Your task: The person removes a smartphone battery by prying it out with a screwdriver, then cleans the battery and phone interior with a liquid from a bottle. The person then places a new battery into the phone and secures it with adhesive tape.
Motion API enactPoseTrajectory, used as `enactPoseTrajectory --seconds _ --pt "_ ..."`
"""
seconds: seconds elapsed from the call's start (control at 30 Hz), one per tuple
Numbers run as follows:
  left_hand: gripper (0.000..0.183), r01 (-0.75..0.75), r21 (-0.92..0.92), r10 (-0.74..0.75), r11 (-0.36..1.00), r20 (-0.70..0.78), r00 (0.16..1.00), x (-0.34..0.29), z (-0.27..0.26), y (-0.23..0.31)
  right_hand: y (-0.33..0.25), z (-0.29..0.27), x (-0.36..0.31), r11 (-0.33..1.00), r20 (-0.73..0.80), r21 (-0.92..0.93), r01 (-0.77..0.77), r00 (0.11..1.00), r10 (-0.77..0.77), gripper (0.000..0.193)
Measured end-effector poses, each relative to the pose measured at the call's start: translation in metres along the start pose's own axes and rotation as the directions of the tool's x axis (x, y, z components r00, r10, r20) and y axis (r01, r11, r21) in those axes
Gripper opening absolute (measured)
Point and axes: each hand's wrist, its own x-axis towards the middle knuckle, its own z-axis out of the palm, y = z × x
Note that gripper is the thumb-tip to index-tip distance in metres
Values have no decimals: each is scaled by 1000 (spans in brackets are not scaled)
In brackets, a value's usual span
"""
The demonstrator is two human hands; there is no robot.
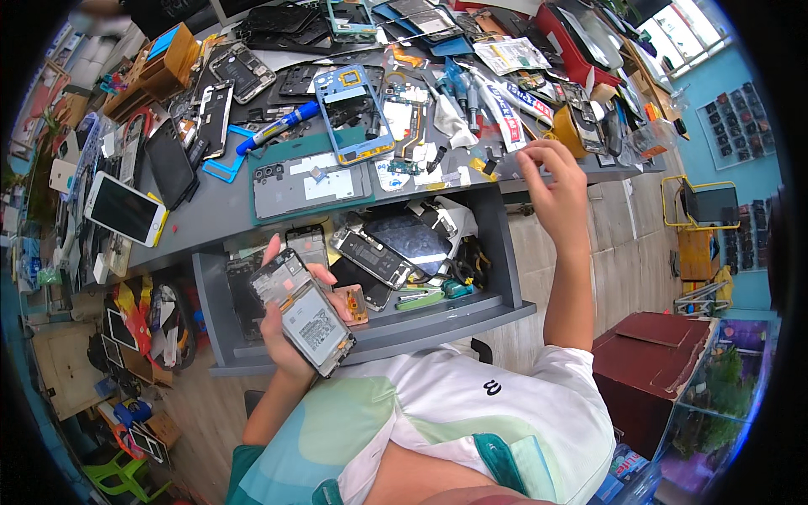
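My left hand (286, 328) holds an opened phone (303, 313) with its back off, battery and board showing, above the open drawer (471, 316). My right hand (555, 189) is raised at the desk's right front edge, fingers pinched together near small parts; whether it grips anything I cannot tell. A blue phone frame (358, 114) and a grey-green mat (311, 181) with a phone back panel lie on the grey desk (210, 210) ahead.
The drawer holds several phones and screens (396, 248) and a green tool (429, 296). A white phone (126, 209) lies at the desk's left, a blue pen (278, 128) and tubes (505, 105) further back. A dark red box (652, 362) stands on the floor at right.
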Motion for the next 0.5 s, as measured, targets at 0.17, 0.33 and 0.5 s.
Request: enactPoseTrajectory --seconds 0.17,0.33,0.5 --pt "77 -17 8 17 1000 -3 1000 2 -1 -1 -9 4 -8 1000 21 13 -6 1000 6 10" --pt "77 -48 27 48 998 -4 999 2 1 -2 -19 4 -12 999 37 41 36 999 -37 10" --pt "85 -11 64 12 998 -24 1000 2 5 2 -18 3 -16 998 54 59 1 999 -4 9"
